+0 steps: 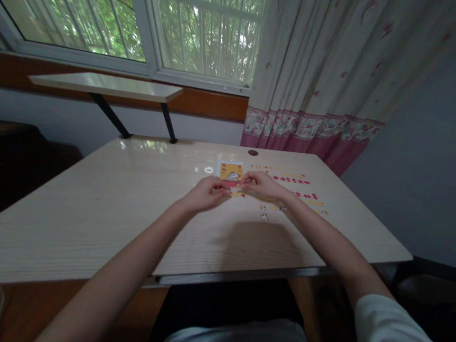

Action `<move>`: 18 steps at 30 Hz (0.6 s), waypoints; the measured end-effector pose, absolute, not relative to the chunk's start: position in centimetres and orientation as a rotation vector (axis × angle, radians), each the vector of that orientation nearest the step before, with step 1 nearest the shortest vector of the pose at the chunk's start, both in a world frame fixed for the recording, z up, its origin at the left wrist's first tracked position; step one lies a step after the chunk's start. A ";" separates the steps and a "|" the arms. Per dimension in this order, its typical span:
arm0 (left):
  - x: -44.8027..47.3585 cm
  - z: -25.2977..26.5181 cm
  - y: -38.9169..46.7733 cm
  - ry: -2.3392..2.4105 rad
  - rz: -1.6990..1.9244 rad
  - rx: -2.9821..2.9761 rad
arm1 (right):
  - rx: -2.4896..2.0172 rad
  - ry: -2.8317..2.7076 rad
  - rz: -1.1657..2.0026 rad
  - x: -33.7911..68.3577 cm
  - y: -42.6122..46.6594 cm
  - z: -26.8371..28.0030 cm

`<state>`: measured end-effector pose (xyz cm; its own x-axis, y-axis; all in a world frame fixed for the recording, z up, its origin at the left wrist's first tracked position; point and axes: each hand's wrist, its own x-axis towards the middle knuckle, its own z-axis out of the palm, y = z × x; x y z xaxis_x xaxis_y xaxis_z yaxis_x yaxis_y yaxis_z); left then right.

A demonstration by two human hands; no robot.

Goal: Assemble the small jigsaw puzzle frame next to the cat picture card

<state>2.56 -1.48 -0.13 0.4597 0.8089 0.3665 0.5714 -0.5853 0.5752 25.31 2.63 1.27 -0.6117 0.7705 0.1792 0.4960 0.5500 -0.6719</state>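
Note:
A picture card (225,167) with an orange ground and a white animal figure lies on the desk in front of me. Its lower end shows red between my hands. My left hand (209,195) is at the card's lower left, fingers curled together in a pinch. My right hand (262,184) comes from the right, thumb and index finger pinched over the card's lower right edge. Whatever lies between the fingertips is too small to make out. Several red jigsaw puzzle pieces (293,180) are laid out in rows right of the card, among yellow ones. Nearer me is a white puzzle piece (264,217).
The pale wooden desk (101,208) carries a raised shelf (108,83) on black legs at its back left. A round cable hole (253,152) is near the back edge. Behind stand a window and a long curtain (299,92), which reaches down behind the desk.

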 end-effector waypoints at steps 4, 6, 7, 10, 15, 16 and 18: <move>3.4 -0.7 -1.8 1.075 0.915 2.234 | -0.938 -2.251 0.817 24.1 0.0 0.5; 3.5 -0.9 -1.7 1.083 0.960 2.172 | -0.940 -2.194 0.782 23.8 -0.5 0.3; 3.4 -1.0 -1.6 1.094 0.989 2.131 | -0.944 -2.163 0.747 23.8 -0.7 0.3; 3.4 -1.0 -1.3 1.108 1.070 1.968 | -0.938 -2.108 0.533 24.0 -0.9 0.3; 3.4 -0.8 -1.1 1.103 1.107 1.873 | -0.923 -2.145 0.194 24.3 -1.1 0.0; 3.4 -0.8 -1.2 1.102 1.104 1.886 | -0.922 -2.165 0.152 24.3 -1.1 -0.1; 3.5 -0.7 -1.4 1.103 1.095 1.907 | -0.918 -2.201 0.086 24.3 -1.2 -0.2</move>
<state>3.48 -1.36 -0.67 0.2910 0.8978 0.3305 0.3371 -0.4195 0.8428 24.26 -1.22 -0.22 -0.4728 0.6375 0.6082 0.5882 0.7423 -0.3208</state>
